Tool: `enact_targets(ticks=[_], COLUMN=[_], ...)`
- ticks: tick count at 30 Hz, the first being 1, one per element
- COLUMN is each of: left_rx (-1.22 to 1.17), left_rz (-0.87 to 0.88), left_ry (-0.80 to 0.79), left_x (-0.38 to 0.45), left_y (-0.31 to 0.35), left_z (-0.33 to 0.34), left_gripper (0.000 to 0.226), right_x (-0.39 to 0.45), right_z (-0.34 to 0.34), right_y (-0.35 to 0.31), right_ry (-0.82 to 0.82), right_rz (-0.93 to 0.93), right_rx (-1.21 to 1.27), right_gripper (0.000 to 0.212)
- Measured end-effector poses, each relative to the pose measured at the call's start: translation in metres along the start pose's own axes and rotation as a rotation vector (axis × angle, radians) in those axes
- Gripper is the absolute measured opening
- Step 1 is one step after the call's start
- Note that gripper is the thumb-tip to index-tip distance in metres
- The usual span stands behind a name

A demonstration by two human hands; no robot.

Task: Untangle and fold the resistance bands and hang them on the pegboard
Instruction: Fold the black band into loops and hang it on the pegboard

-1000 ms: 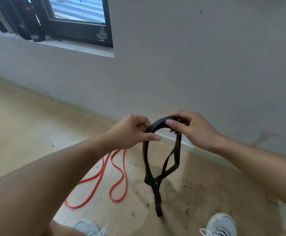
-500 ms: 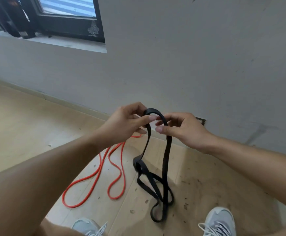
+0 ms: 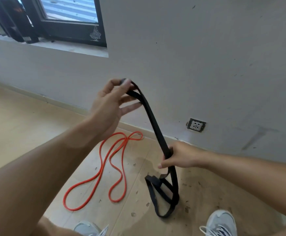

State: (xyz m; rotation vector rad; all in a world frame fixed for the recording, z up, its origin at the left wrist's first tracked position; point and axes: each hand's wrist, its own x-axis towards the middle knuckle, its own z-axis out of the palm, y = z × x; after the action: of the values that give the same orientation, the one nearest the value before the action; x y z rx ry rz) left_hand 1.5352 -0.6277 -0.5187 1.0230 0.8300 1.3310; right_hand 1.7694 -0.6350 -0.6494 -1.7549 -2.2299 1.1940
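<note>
Our left hand (image 3: 109, 106) pinches the top of the black band (image 3: 153, 121) up high, its other fingers spread. Our right hand (image 3: 181, 156) grips the same band lower down, and its tangled loops hang just over the floor (image 3: 28, 126). The orange band (image 3: 104, 169) lies on the floor to the left.

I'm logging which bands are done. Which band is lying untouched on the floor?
The orange band, looped loose on the floor. The black band is held by both hands.
</note>
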Motion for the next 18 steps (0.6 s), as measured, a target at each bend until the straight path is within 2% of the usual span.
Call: enact_targets(ticks=[3,5,7,9,11,13,15,17,18], left_rx=[-0.074,-0.082,-0.047,0.157,0.577,0.829,0.86,0.885,0.913], left_rz=[0.024,-0.002,-0.086,-0.217,-0.302,-0.299,-0.296,-0.321,-0.326], left_ry=[0.203,0.363,0.514,0.628,0.638,0.43,0.085,-0.22,-0.318], left_x=[0.007,0.011,0.013,0.013,0.01,0.001,-0.008,-0.018,-0.022], left_y=[0.011,0.013,0.008,-0.001,-0.011,-0.018,-0.025,-0.029,-0.033], left_z=[-0.019,-0.035,-0.056,-0.081,-0.1,-0.094,-0.072,-0.045,-0.034], left_gripper=[0.012,0.014,0.013,0.011,0.042,0.05,0.055,0.075,0.086], right_x=[0.008,0.007,0.002,-0.007,-0.011,-0.014,-0.017,-0.023,-0.026], right_z=[0.002,-0.005,-0.011,-0.016,-0.021,-0.027,-0.03,-0.032,-0.033], right_y=[0.013,0.014,0.015,0.012,0.005,-0.01,-0.027,-0.045,-0.053], right_ry=[0.106,0.164,0.145,0.135,0.194,0.257,0.278,0.265,0.254], right_rz=[0.14,0.153,0.124,0.078,0.013,-0.06,-0.126,-0.184,-0.211], right_rx=[-0.021,0.013,0.108,0.203,0.246,0.281,0.295,0.279,0.279], right_gripper=[0.03,0.017,0.022,0.032,0.032,0.026,0.024,0.028,0.033])
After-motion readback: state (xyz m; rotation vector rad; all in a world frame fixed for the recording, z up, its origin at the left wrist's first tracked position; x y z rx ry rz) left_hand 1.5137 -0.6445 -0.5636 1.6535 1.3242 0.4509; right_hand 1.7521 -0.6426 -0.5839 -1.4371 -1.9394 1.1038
